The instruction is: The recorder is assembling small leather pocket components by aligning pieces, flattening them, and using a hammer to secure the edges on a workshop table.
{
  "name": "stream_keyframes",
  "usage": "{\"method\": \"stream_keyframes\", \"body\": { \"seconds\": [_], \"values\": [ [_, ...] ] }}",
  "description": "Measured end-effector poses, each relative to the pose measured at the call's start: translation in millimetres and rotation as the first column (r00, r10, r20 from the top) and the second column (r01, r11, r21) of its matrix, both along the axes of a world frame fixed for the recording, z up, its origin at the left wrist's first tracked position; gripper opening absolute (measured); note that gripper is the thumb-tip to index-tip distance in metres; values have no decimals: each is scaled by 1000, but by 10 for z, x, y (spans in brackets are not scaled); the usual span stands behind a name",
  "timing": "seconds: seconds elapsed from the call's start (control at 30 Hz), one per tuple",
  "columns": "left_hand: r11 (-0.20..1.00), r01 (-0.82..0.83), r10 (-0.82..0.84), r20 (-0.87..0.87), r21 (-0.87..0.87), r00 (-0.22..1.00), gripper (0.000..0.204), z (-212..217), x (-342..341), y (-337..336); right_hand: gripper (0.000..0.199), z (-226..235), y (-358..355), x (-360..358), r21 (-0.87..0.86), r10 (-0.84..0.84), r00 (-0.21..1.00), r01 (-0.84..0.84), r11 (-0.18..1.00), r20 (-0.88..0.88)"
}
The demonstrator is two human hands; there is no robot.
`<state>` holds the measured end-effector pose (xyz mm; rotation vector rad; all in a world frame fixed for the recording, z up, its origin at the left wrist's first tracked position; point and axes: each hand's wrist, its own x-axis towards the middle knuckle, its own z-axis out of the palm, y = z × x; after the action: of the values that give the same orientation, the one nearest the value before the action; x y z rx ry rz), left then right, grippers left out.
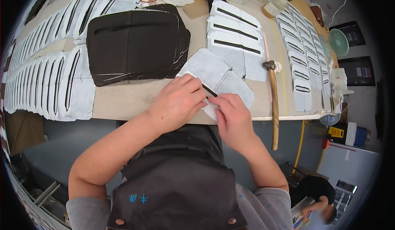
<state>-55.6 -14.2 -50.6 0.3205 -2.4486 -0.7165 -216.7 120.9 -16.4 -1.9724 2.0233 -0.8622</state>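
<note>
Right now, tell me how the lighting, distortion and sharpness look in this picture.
Head view: light is even and soft, with no glare and only faint shadows under the hands. Fisheye bends the table edge and the rows of white pieces, and the corners go black. The centre is sharp; the fan near the rim is softer.

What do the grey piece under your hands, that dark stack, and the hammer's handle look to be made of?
The grey piece looks like matte fabric or leather backing: flat, flexible and dull. The dark stack looks like dark brown leather or imitation leather, with a faint sheen and chalky edges. The hammer handle looks like pale, varnished wood.
</note>
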Motion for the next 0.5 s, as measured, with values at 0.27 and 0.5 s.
{"method": "stream_keyframes", "body": {
  "seconds": [0.27, 0.5],
  "values": [
    [990, 83, -95, 107, 112, 990, 33, 112, -5, 1, 21, -170, 122, -79, 5, -122, 972, 124, 992, 199],
    [994, 44, -52, 82, 95, 995, 24, 85, -34, 16, 6, -56, -44, -129, 66, -163, 974, 154, 986, 155]
  ]
}}
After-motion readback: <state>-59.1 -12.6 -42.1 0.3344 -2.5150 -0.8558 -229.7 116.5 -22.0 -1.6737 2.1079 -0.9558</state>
